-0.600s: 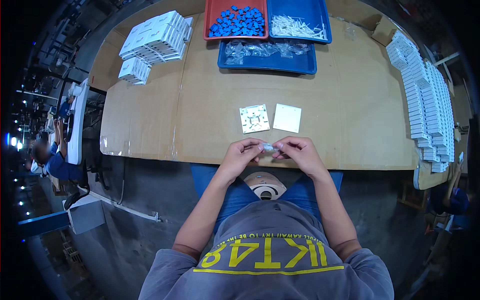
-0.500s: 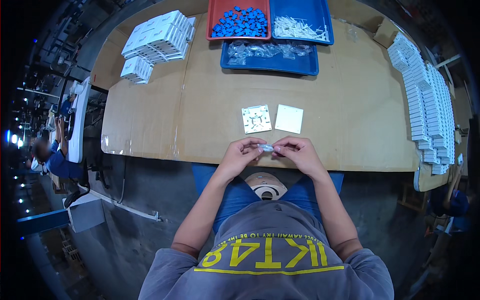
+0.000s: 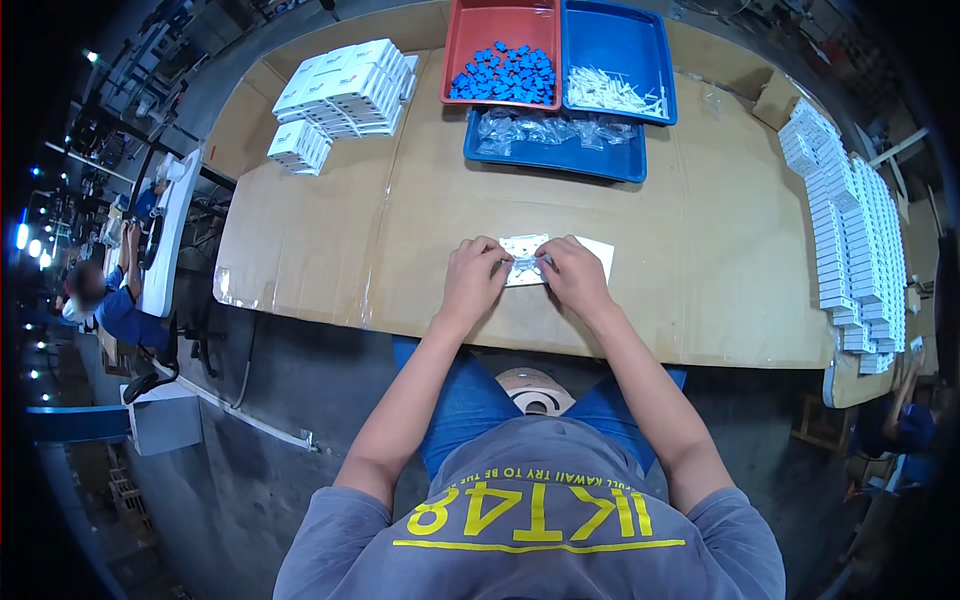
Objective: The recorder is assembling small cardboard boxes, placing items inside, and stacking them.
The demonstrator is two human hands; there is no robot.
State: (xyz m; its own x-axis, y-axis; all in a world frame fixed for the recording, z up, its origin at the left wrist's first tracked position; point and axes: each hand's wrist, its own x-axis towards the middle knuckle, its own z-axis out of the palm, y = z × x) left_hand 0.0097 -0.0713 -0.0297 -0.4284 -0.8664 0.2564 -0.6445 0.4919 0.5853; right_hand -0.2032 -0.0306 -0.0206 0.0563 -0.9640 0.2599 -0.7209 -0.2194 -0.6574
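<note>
White plate [image 3: 521, 246] lies with the left hand [image 3: 474, 276] at nine o'clock, right hand [image 3: 576, 274] at three, equally near, both apparently pinching a clear piece [image 3: 525, 264] spanning nine-to-three.

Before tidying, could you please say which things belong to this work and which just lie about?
Likely belonging: patterned white panel, plain one, blue pieces, white sticks, clear bags, stacked white boxes.
Perhaps lying about: corner cardboard, pale floor box.

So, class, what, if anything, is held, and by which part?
The left hand and right hand seem to pinch a small clear piece by its opposite ends.
</note>
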